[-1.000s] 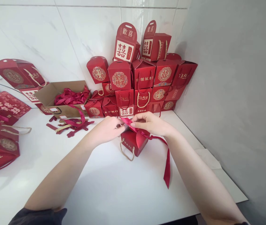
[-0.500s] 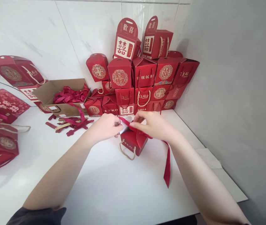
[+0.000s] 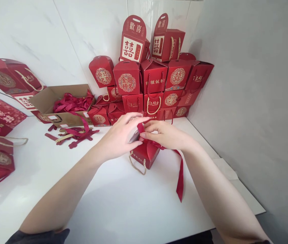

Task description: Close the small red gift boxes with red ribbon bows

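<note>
A small red gift box (image 3: 146,154) with a beige rope handle stands on the white table under both hands. My right hand (image 3: 163,135) pinches a red ribbon (image 3: 180,179) above the box lid; one long end trails down onto the table at the right. My left hand (image 3: 122,137) is spread at the box's left, its fingers apart around a small pale piece (image 3: 134,135) that I cannot make out. Part of the ribbon stands up between the two hands.
Stacked red boxes (image 3: 152,76) line the back wall. An open cardboard box (image 3: 74,119) of red ribbons stands left of them, with loose red strips (image 3: 80,137) before it. More red boxes (image 3: 0,156) are at the far left; a grey wall (image 3: 255,101) rises at the right.
My left hand has opened from a closed grip near the ribbon and spread its fingers. My right hand stays almost in place with the ribbon. The view has shifted slightly.
</note>
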`<state>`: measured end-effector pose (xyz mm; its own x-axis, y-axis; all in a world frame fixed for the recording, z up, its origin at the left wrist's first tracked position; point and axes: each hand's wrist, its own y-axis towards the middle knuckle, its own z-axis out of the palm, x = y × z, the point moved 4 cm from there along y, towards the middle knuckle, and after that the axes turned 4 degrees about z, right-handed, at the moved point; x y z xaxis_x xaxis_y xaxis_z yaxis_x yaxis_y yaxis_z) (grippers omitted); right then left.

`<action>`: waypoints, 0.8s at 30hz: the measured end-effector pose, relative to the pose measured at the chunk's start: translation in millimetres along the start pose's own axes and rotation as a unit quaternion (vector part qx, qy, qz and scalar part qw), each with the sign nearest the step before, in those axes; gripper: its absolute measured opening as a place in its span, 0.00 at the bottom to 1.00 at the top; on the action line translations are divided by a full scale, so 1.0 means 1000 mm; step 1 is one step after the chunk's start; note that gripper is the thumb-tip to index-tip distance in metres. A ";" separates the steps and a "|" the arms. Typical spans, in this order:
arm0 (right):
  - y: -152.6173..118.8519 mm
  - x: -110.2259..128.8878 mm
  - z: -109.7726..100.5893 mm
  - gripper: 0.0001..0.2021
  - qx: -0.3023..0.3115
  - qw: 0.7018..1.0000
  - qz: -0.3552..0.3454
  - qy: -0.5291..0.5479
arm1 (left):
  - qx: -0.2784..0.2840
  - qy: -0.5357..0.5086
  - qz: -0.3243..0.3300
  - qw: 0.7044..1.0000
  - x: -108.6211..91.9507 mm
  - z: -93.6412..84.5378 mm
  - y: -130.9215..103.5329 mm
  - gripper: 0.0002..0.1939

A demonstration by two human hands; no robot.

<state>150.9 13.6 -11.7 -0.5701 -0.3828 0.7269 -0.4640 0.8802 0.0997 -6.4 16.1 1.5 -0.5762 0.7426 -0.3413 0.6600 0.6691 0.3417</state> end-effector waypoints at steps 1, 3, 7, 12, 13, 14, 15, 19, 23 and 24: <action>0.000 0.000 -0.001 0.16 -0.002 1.000 -0.002 0.020 | 0.001 -0.019 0.006 1.000 -0.001 0.001 0.001 0.26; -0.001 0.001 -0.002 0.16 -0.005 0.999 -0.008 0.047 | 0.004 -0.063 -0.001 0.998 -0.001 0.001 0.002 0.20; -0.004 0.005 -0.001 0.19 0.022 0.999 -0.018 0.027 | -0.006 -0.124 -0.051 0.991 -0.003 -0.007 0.002 0.15; -0.015 0.009 -0.014 0.10 -0.018 0.999 -0.014 -0.043 | -0.012 -0.137 -0.143 0.980 0.001 -0.012 0.000 0.13; -0.017 0.007 -0.017 0.09 -0.019 0.998 -0.003 -0.063 | -0.012 -0.135 -0.153 0.979 0.003 -0.012 0.000 0.13; -0.019 0.005 -0.018 0.08 -0.014 0.996 0.010 -0.085 | -0.014 -0.130 -0.159 0.979 0.005 -0.012 0.000 0.12; -0.020 0.002 -0.018 0.07 -0.004 0.994 0.024 -0.108 | -0.017 -0.124 -0.162 0.979 0.007 -0.012 0.000 0.12; -0.016 -0.013 -0.008 0.05 0.037 0.984 0.063 -0.166 | -0.018 -0.149 -0.184 0.971 0.019 -0.006 -0.002 0.09; -0.011 -0.021 -0.001 0.07 0.061 0.981 0.082 -0.165 | 0.011 -0.199 -0.204 0.958 0.028 0.002 -0.004 0.09; -0.011 -0.021 -0.003 0.07 0.062 0.981 0.089 -0.162 | 0.018 -0.193 -0.202 0.960 0.029 0.003 -0.004 0.09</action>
<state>170.1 12.6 -26.2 -0.8259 -0.3134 0.4686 -0.4056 0.9077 -0.1078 -24.2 34.6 -11.9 -0.5710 0.3529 -0.7413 0.4405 0.8936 0.0861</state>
